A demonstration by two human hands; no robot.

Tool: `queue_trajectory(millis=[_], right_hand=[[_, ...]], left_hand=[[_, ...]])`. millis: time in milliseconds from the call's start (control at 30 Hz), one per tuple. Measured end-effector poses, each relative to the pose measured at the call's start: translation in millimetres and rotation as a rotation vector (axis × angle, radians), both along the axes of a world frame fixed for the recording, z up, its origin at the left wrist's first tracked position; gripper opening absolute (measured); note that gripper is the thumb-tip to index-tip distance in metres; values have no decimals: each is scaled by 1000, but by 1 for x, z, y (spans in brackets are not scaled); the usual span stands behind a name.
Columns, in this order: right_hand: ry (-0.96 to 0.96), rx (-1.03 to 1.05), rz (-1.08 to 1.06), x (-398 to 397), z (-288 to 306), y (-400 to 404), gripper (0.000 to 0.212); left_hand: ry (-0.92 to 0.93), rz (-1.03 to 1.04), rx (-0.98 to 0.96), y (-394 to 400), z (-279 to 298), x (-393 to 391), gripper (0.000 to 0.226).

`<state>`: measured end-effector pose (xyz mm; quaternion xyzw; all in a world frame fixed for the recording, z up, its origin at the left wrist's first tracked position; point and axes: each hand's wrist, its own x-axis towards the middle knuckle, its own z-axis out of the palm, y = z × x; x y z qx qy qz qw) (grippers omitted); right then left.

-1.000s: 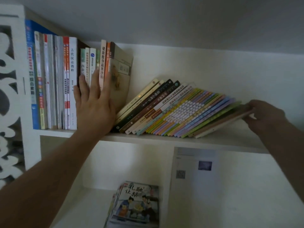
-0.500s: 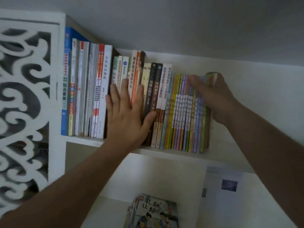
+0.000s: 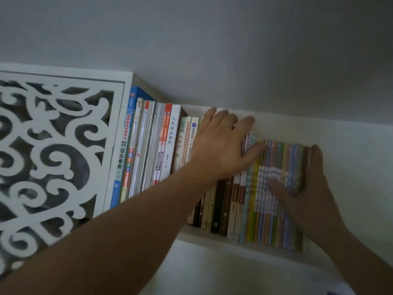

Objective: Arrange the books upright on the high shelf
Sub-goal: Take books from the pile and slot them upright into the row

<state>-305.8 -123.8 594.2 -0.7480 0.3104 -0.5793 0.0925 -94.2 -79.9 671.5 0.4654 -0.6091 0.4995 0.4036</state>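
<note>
**Row upright, but the right end is only held by a hand**

The books [image 3: 251, 201] stand upright in one row on the high shelf [image 3: 212, 236], packed from the tall blue book [image 3: 124, 145] against the left wall to a block of thin colourful books [image 3: 274, 188] at the right. To the right of that last book the shelf shows nothing that could brace the row.

The right hand [image 3: 306, 188] is the only stop there: its grip is open, palm and straight fingers flat against the outer cover, thumb laid across the spines. The left hand [image 3: 221, 150] is also open and grasps nothing; its fingers are spread over the top edges of the middle books, the fingertips reaching toward the back wall [image 3: 297, 130].

The likely failure is at the free end. If the right hand lifts away before the thin books settle against their neighbours, they could fan out and slump rightward, since slim soft covers carry little stiffness of their own. Any slack in the row would make that worse. A second risk is the left hand: pressure on the tops could push the middle books deeper than the rest, or drag one forward off the front edge as the hand withdraws.

The carved white panel [image 3: 53, 158] to the left plays no part.
</note>
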Motion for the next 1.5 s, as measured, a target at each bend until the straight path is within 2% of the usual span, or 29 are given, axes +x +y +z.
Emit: queue_trajectory(millis=[133,267,367,467,533,600,700,833,1000,1167,1367,1500], right_hand=[[96,-72,-191,14,-3,1,125],[147,-144,-327,24,0,-8,124],[183,-156,-408,31,1,-17,123],[187,-149,-377,32,2,-19,123],[187,-162,-362,29,0,-17,115],[220,-195,-452,28,-3,-13,103],[267,-225,-566,29,-7,-12,98],[341,-298,-633,20,3,-11,89],[447,-412,-713,32,41,-19,88],[406,-489,-739,41,49,-28,82],[499,-423,-773,47,14,-19,77],[504,-421,-780,45,13,-17,76]], left_hand=[[17,49,-27,-12,2,9,63],[-1,-30,-114,-13,-5,10,60],[-41,107,-65,-8,4,13,64],[-125,212,9,-8,13,14,72],[-138,208,-4,-10,6,15,72],[-130,219,-25,-13,-4,16,71],[-125,195,-8,-13,-7,12,74],[-276,93,50,2,-7,36,73],[-21,214,-28,7,4,64,58],[-29,220,-32,4,14,62,58],[-20,228,37,7,-13,59,78],[31,180,39,6,-17,53,81]])
